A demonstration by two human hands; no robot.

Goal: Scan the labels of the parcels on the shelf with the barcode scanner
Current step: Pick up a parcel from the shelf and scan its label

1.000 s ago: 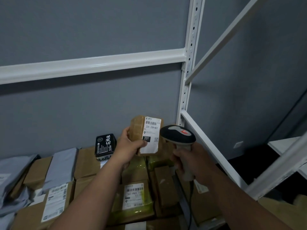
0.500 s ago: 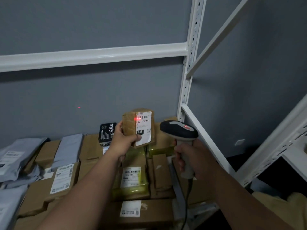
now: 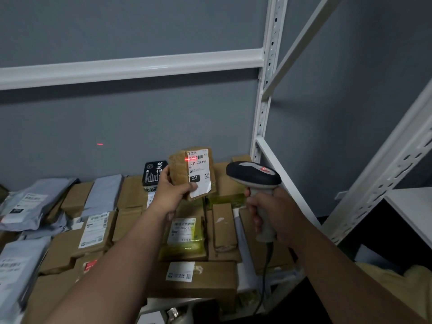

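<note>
**What can't be made out at the shelf**

Small brown parcel (image 3: 180,170): lower left corner covered by the left hand (image 3: 171,195); back face unseen. Its label (image 3: 198,171) reads 231-239-K01 and 231; the fine print and QR code are too small to read.

Barcode scanner (image 3: 253,175): grip mostly hidden inside the right hand (image 3: 272,213); window faces away. Its cable (image 3: 265,272) drops into shadow between parcels and shelf frame (image 3: 263,108).

Grey mailer bags (image 3: 28,202) at far left are cut by the edge and smeared. Labels on the lower cartons (image 3: 194,279) are blurred, text unreadable. Both forearms run out of the bottom edge.
</note>
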